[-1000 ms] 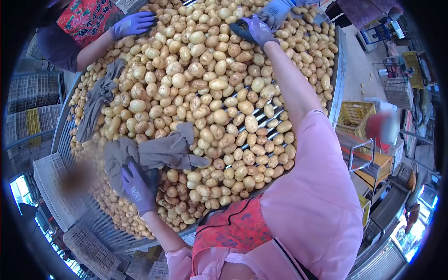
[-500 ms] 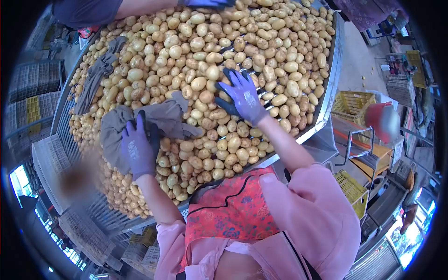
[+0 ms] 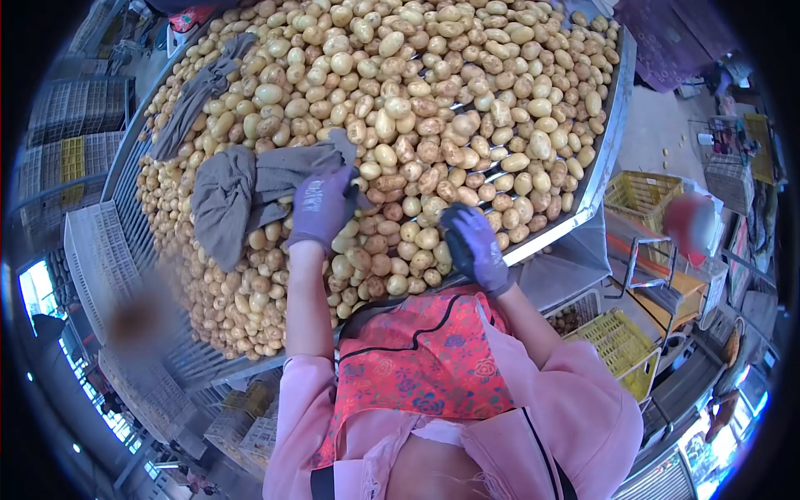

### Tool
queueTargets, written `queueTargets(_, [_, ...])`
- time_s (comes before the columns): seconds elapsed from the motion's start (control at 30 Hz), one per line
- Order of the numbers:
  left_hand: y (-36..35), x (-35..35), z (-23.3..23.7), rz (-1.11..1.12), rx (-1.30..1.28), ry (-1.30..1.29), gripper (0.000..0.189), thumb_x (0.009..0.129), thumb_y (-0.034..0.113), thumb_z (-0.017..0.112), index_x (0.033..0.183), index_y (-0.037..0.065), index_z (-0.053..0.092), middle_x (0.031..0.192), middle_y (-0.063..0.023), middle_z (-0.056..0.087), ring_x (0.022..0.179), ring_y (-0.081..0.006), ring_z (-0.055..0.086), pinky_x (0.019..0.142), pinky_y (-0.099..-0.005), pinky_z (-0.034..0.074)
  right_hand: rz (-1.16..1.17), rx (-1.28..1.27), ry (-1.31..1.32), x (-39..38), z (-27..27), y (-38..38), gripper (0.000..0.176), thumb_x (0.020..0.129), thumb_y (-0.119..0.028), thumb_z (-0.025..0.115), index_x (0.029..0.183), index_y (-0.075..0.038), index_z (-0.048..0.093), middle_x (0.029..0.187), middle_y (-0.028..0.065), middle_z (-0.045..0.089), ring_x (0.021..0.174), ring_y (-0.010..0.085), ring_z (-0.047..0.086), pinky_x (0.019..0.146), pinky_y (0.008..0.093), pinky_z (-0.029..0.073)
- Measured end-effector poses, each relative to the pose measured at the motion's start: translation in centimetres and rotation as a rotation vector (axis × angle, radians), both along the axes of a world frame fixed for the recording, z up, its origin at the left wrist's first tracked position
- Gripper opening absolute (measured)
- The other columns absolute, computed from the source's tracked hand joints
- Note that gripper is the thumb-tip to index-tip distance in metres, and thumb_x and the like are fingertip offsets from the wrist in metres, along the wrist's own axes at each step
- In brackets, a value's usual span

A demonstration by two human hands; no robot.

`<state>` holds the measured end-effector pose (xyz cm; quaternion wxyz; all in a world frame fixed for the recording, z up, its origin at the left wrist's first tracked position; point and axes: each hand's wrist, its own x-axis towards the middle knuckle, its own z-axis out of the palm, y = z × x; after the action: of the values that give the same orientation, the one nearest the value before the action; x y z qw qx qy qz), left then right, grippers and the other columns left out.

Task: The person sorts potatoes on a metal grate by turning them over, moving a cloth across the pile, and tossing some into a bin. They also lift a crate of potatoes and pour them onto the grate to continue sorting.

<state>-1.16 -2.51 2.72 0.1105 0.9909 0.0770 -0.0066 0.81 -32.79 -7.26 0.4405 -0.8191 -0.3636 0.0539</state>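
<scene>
A deep layer of potatoes (image 3: 392, 158) covers a slatted metal sorting table. My left hand (image 3: 321, 207), in a purple glove with dark fingertips, is down among them at the right end of a crumpled grey cloth (image 3: 225, 196). Its fingers point away under the hand and are mostly hidden, so I cannot see what they touch. My right hand (image 3: 475, 248), gloved the same way, is over the potatoes near the table's front edge. Its fingers are curled inward, and whatever lies within them is hidden.
A second grey cloth (image 3: 196, 104) lies across the potatoes at the far left. The metal rim (image 3: 575, 218) bounds the table on the right. Yellow crates (image 3: 621, 346) stand beyond it, and a white crate (image 3: 102, 258) is at the left. Another person's patterned clothing (image 3: 667, 42) shows at the upper right.
My right hand has drawn back toward me, its spread fingers now curled. My left hand has shifted right, from the cloth's middle to its right end. The co-worker's arm has left the top.
</scene>
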Motion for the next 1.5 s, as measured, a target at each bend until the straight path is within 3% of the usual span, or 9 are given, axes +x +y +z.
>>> queueTargets(0.3, [-4.7,-1.4,-3.9,0.232,-0.331,0.171,0.039,0.076,0.024,0.071,0.108,0.005,0.058,0.096,-0.015,0.065,0.079,-0.0318,0.066,0.069,-0.0406,0.052,-0.309,0.25,0.329,3.8,1.6,0.2,0.027,0.085,0.001,0.062,0.113,-0.003,0.062,0.101,0.0099,0.067,0.093,0.019,0.065,0.081,0.0309,0.052])
queueTargets(0.5, [-9.2,-3.8,-0.9,-0.203,-0.546,-0.084,0.056,0.082,0.014,0.072,0.131,0.002,0.048,0.127,-0.0127,0.058,0.118,-0.0252,0.054,0.097,-0.0352,0.043,0.066,0.763,1.732,1.0,3.7,4.3,0.038,0.096,-0.03,0.056,0.126,-0.006,0.051,0.112,0.0031,0.06,0.098,0.0162,0.061,0.082,0.0266,0.051])
queueTargets(0.83, [-6.1,-8.7,-1.9,0.033,-0.734,0.124,0.047,0.09,0.018,0.062,0.131,-0.001,0.05,0.127,-0.0167,0.058,0.119,-0.0266,0.053,0.101,-0.0382,0.04,-0.899,0.132,-0.439,3.7,9.3,-19.6,0.041,0.079,0.003,0.065,0.118,-0.006,0.055,0.107,0.0088,0.06,0.093,0.0228,0.059,0.083,0.0353,0.049])
queueTargets(0.97, [-6.2,-8.0,-0.9,-0.202,-0.486,0.174,0.045,0.086,0.021,0.066,0.124,0.002,0.055,0.122,-0.0219,0.058,0.114,-0.0372,0.055,0.099,-0.0422,0.042,-1.396,0.315,-0.159,6.0,1.0,-39.0,0.031,0.091,-0.023,0.064,0.111,0.001,0.057,0.106,0.0104,0.062,0.094,0.0211,0.059,0.082,0.0328,0.048])
queueTargets(1.03, [-7.5,-6.2,-0.2,-0.305,-0.39,0.151,0.045,0.085,0.023,0.066,0.123,0.002,0.055,0.121,-0.0205,0.059,0.112,-0.0388,0.055,0.097,-0.0438,0.043,-1.701,-0.449,0.242,4.2,1.6,-39.8,0.038,0.086,-0.032,0.067,0.104,0.0,0.055,0.091,0.0071,0.059,0.082,0.0206,0.056,0.076,0.0372,0.047])
queueTargets(1.17, [-12.2,-0.7,-0.3,-0.486,-0.152,0.078,0.054,0.082,0.028,0.067,0.13,0.009,0.051,0.129,-0.0199,0.054,0.12,-0.0374,0.05,0.102,-0.0438,0.039,-1.294,-0.084,-0.091,3.4,-8.6,-31.4,0.022,0.096,-0.017,0.048,0.102,0.002,0.058,0.101,0.0245,0.06,0.097,0.0371,0.057,0.08,0.045,0.043])
queueTargets(1.23, [-14.8,3.1,-1.4,-0.534,-0.055,0.113,0.054,0.084,0.034,0.063,0.131,0.011,0.051,0.132,-0.0185,0.05,0.125,-0.0359,0.045,0.105,-0.0483,0.034,-0.872,-0.607,-0.601,3.3,-5.0,-19.7,0.034,0.096,-0.023,0.046,0.113,0.003,0.058,0.108,0.0219,0.06,0.105,0.0385,0.055,0.094,0.0461,0.042])
queueTargets(1.27, [-15.5,4.7,-2.5,-0.562,-0.011,0.113,0.056,0.085,0.038,0.061,0.132,0.012,0.05,0.137,-0.0187,0.046,0.128,-0.0355,0.041,0.107,-0.0508,0.03,-0.737,-0.606,0.211,5.3,1.3,-13.8,0.045,0.094,-0.028,0.048,0.128,0.001,0.051,0.125,0.0206,0.055,0.118,0.0374,0.05,0.102,0.0504,0.036])
queueTargets(1.5, [-14.5,6.0,-7.0,-0.55,0.128,0.091,0.053,0.084,0.031,0.057,0.133,0.013,0.049,0.14,-0.0142,0.045,0.13,-0.0362,0.04,0.109,-0.0529,0.026,-0.721,-0.852,-0.141,15.3,-6.0,-6.8,0.066,0.096,-0.046,0.039,0.148,-0.007,0.025,0.148,0.0164,0.033,0.137,0.0326,0.032,0.108,0.0636,0.021])
